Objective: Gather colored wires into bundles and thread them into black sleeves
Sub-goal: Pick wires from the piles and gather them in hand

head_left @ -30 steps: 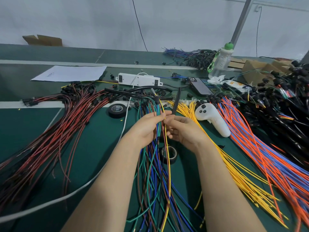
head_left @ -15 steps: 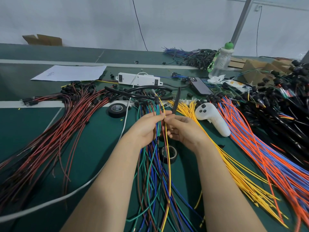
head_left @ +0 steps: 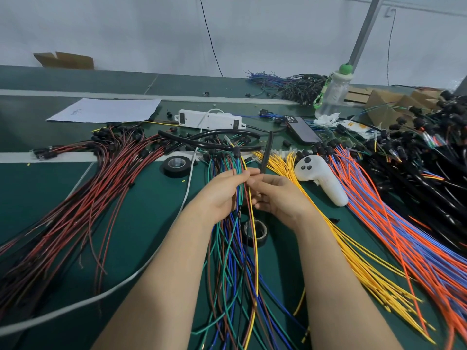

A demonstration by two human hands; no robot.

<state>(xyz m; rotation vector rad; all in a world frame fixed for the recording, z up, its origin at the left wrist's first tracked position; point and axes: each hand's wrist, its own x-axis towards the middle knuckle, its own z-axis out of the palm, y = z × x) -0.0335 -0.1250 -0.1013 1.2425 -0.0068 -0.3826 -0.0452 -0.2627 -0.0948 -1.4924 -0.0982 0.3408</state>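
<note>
My left hand [head_left: 222, 195] grips a small bundle of green, blue, brown and yellow wires [head_left: 237, 261] just above the table. My right hand [head_left: 280, 195] meets it thumb to thumb and pinches the lower end of a short black sleeve [head_left: 266, 154], which sticks up and away from me. One yellow wire [head_left: 252, 236] runs down between both hands. The wires hang toward me between my forearms. Whether any wire tip is inside the sleeve is hidden by my fingers.
Red and brown wires [head_left: 75, 210] fan out on the left, yellow wires [head_left: 353, 261] and orange-blue wires [head_left: 404, 236] on the right, black finished harnesses [head_left: 429, 160] far right. Tape rolls [head_left: 177, 166] [head_left: 256, 232], long black tubes [head_left: 209, 140], a white controller [head_left: 321, 178], phone [head_left: 302, 130], power strip [head_left: 209, 120] and bottle [head_left: 333, 92] lie nearby.
Almost nothing has changed. Both hands hold the wires and the sleeve in the same spot, with only small finger shifts.
</note>
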